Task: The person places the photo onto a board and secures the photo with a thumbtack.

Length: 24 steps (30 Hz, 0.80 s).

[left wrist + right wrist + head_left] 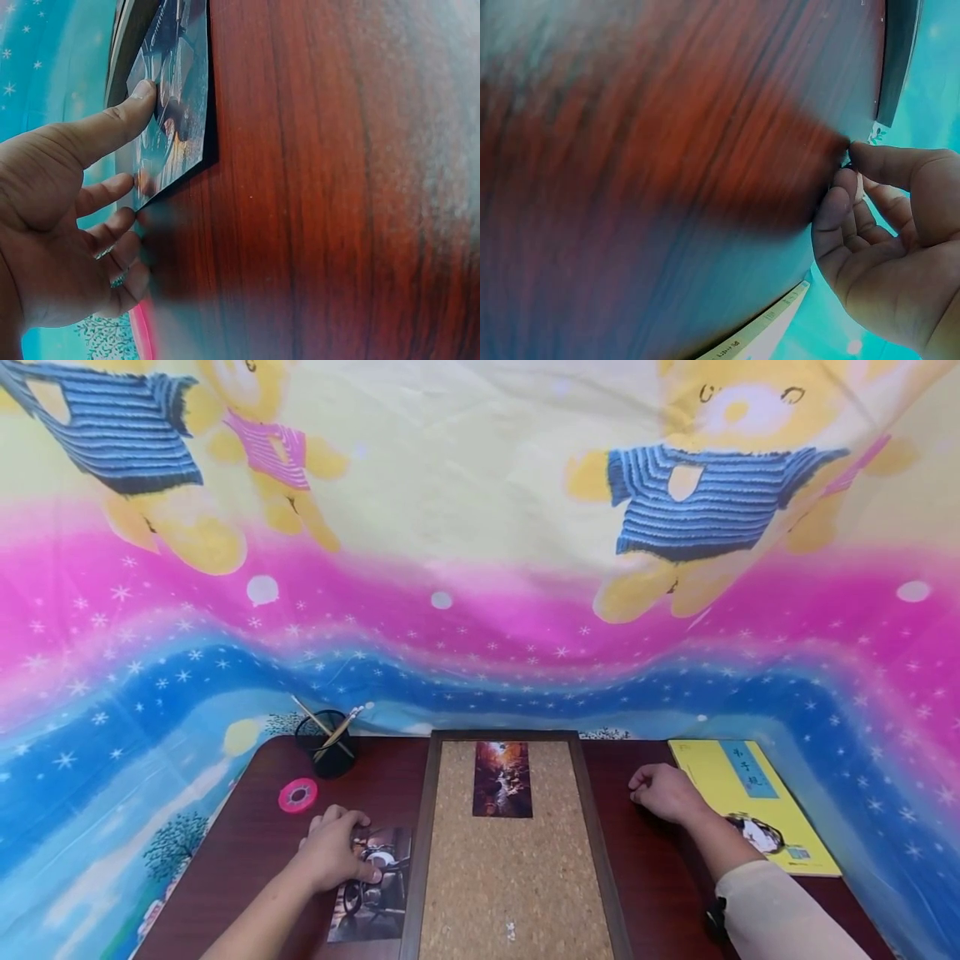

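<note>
My left hand point(333, 852) is at a glossy photo of a motorcycle point(382, 906) beside the board's left edge. Its thumb presses on the picture's face, and the index finger meets the picture's edge in the left wrist view, pinching it lightly. A framed cork board point(465, 860) lies in the middle, with an autumn stream photo point(502, 781) at its far end. Over the table to the right, my right hand point(667, 793) has curled fingers, the thumb meeting the index finger. Nothing clear shows in that hand; the fingertips hide whether something tiny is there.
Pink tape point(298, 795) and a black mesh cup point(330, 752) holding brushes stand at the back left. A yellow book point(780, 810) lies right of my right hand. Small white bits point(511, 931) sit on the near cork. A patterned cloth point(480, 610) hangs behind the table.
</note>
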{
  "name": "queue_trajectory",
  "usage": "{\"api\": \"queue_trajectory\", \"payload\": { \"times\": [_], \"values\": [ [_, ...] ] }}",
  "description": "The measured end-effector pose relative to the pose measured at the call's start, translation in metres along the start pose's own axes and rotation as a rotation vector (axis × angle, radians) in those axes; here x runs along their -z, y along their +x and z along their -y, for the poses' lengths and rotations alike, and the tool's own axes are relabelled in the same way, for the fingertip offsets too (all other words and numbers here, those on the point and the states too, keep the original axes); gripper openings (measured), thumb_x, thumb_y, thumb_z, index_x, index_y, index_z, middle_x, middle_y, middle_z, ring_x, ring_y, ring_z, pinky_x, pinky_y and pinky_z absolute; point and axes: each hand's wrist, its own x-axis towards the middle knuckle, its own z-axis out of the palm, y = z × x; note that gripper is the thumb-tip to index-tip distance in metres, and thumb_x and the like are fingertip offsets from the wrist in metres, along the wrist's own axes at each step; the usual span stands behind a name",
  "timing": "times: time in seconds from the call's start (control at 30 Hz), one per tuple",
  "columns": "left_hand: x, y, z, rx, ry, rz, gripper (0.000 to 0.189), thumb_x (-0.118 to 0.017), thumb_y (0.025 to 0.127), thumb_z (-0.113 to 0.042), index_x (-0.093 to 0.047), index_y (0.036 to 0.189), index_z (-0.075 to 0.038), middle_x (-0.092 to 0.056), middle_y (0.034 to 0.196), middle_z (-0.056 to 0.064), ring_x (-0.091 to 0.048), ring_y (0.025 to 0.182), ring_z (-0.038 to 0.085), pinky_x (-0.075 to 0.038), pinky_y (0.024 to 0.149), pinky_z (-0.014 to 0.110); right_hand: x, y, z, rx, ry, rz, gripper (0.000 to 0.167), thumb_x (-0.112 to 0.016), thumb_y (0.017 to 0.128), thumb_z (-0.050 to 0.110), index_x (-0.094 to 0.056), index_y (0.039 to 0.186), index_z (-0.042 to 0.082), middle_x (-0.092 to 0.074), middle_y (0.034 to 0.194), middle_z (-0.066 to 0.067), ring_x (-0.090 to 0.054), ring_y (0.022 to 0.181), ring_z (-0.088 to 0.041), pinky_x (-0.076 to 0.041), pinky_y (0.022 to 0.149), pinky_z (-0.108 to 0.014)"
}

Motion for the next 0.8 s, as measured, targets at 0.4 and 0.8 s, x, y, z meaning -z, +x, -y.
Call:
{"api": "queue_trajectory", "payload": {
  "times": [0.4, 0.8],
  "values": [
    [-0.0021, 0.0008, 0.0001, -0.006, -0.01, -0.005, 0.072, -0.103, 0.053, -0.036, -0.069, 0.111, -0.01, -0.056, 0.119, 0.013, -0.048, 0.107, 0.034, -0.047, 0.084, 0.059, -0.0019, -0.0022, 0.0052, 0.006, 0.007, 0.012, 0.012, -0.068, 0.092, 0.008, -0.073, 0.102, 0.005, -0.067, 0.088, -0.001, -0.059, 0.078, -0.02, -0.05, 0.071, -0.039],
    [-0.0011, 0.0024, 0.0013, -0.005, -0.1, 0.001, 0.075, -0.103, 0.057, -0.021, -0.065, 0.121, -0.007, -0.052, 0.121, 0.017, -0.059, 0.105, 0.033, -0.052, 0.092, 0.054, -0.0023, -0.0042, 0.0039, 0.003, -0.005, 0.005, 0.01, -0.067, 0.093, 0.008, -0.072, 0.102, 0.005, -0.067, 0.088, -0.002, -0.058, 0.077, -0.021, -0.049, 0.071, -0.04]
  ]
}}
